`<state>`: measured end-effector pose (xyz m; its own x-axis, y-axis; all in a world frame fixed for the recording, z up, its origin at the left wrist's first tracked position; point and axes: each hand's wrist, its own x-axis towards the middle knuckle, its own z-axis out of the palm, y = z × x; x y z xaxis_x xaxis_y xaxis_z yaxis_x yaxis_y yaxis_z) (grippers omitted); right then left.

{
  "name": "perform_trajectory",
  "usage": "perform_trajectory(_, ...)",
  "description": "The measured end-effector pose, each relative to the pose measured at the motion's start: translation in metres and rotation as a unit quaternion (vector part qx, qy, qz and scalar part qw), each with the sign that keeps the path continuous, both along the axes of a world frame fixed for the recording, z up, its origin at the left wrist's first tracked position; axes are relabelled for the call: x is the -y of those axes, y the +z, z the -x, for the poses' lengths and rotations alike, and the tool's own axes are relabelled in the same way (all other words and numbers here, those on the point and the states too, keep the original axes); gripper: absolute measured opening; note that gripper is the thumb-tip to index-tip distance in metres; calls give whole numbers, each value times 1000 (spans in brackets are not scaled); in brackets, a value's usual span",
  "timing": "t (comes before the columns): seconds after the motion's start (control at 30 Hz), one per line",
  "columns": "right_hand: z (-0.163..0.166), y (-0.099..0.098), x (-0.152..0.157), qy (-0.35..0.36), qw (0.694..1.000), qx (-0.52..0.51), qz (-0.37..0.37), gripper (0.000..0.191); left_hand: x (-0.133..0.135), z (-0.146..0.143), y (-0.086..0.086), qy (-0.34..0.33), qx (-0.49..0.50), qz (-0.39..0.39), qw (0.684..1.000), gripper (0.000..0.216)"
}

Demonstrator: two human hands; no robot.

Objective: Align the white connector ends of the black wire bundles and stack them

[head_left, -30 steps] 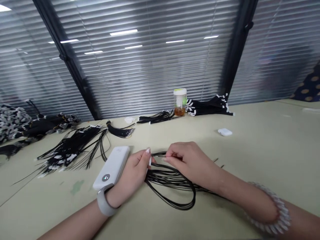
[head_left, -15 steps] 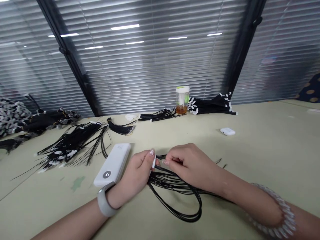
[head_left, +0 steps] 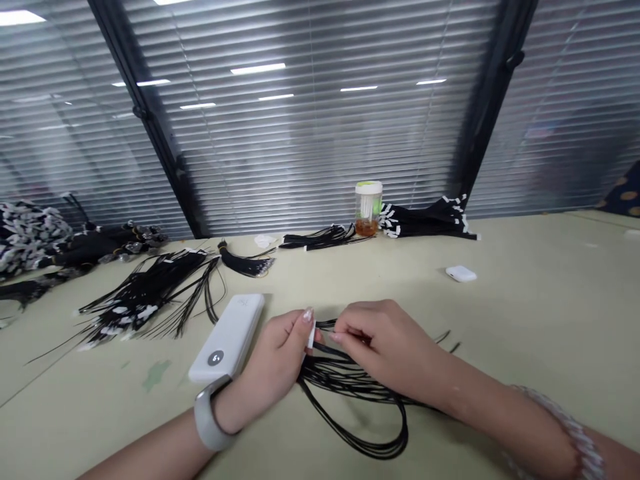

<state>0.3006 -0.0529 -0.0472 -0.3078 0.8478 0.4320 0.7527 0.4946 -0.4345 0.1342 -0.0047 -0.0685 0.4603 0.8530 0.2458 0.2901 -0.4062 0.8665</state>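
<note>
My left hand (head_left: 283, 347) is closed on a white connector (head_left: 311, 335) from which black wires run to the right. With thumb and index finger pinched, my right hand (head_left: 383, 340) grips some black wires (head_left: 326, 325) a short way from that connector. The fingertips partly hide the wires there. Under both hands lies a bundle of black cables (head_left: 340, 380), one loop of it bending toward me. A white power bank (head_left: 229, 340) with a small round display rests just left of my left hand.
Black cable bundles with white ends (head_left: 150, 287) lie on the table (head_left: 525, 320) at left. Further bundles (head_left: 427, 218) lie at the back by a lidded cup (head_left: 369, 210) of amber liquid. A small white case (head_left: 461, 273) sits at right. Window blinds (head_left: 320, 120) stand behind.
The whole scene sits slightly lower in the picture as the head view has tilted up. Both hands keep nearly the same grip and place over the cables.
</note>
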Motion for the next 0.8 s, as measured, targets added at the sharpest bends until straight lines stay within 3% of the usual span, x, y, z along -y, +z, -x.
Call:
perform_trajectory(0.27, 3, -14, -4, 14, 996, 65, -55, 23, -1, -1, -3, -2, -31, -17, 999, 42)
perform_trajectory(0.47, 2, -13, -5, -9, 996, 63, -67, 20, -2, 2, 1, -9, -37, -57, 998, 39)
perform_trajectory(0.63, -16, -8, -16, -65, 987, 127, -69, 12, -5, 4, 5, 50, -38, -53, 997, 38)
perform_trajectory(0.8, -34, 1, -18, -134, 976, 153, -79, 46, -12, 5, 8, 119, 7, 29, 992, 39)
